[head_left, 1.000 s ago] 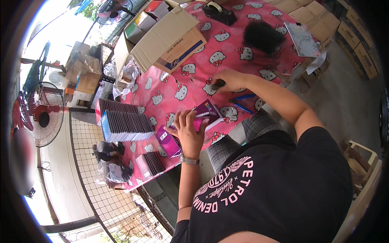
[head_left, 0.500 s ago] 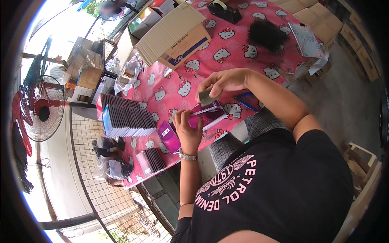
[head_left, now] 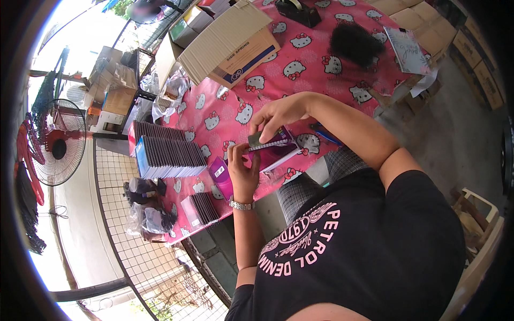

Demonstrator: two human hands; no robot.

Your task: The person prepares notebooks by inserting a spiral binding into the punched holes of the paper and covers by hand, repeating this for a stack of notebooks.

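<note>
A purple notebook [head_left: 278, 154] lies near the table's front edge, a row of pale binding loops or holes along its far side. My left hand [head_left: 243, 172], with a metal watch at the wrist, is closed on the near-left end of that bound edge, thumb and fingers either side. Above the same end, my right hand [head_left: 279, 117] pinches a small flat dark-green piece [head_left: 255, 140] against the binding; its exact kind is unclear. Another purple notebook or cover [head_left: 220, 175] lies left of my left hand. Blue-handled pliers [head_left: 327, 135] rest right of the notebook, beside my right forearm.
On the pink patterned tablecloth [head_left: 289, 88] stand stacks of spiral-bound notebooks [head_left: 170, 156] and a smaller stack [head_left: 201, 208] at left. An open carton [head_left: 235, 56], a black tape dispenser [head_left: 297, 13], a black bundle [head_left: 354, 44] and a pale-covered book [head_left: 406, 51] lie farther off. A fan [head_left: 58, 144] is at far left.
My right hand has moved left and down along the binding, bringing the dark-green piece close to my left fingers. The left hand has shifted slightly and still holds the notebook.
</note>
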